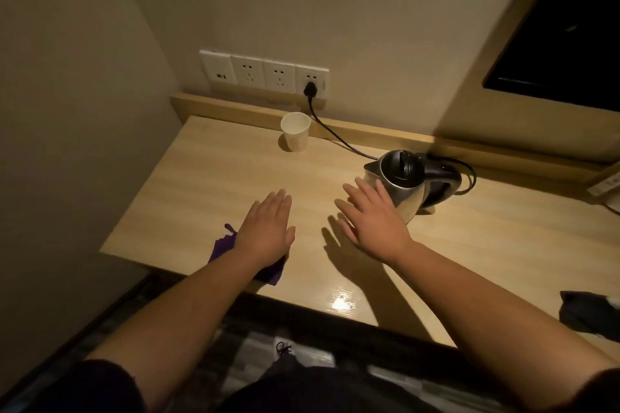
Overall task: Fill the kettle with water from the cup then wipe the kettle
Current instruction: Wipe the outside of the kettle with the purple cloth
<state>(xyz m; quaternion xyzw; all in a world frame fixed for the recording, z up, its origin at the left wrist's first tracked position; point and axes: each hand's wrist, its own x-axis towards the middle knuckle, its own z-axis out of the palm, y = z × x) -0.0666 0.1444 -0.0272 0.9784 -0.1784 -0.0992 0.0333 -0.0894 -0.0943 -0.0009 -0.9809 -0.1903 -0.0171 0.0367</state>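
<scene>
Both forearms enter from the bottom of the frame, dark sleeves pushed up. Left hand: flat, fingers extended together, empty, over the light wood desk; its wrist covers part of a purple cloth lying at the desk's near edge, lower left of centre. Right hand: open, fingers spread, holding nothing, fingertips just beside the steel kettle; contact cannot be judged. Kettle right of centre, black lid closed, black cord running to a plug in the rightmost wall socket. White paper cup upright near the back rail, upper centre, well apart from both hands. Dark cloth at right edge.
</scene>
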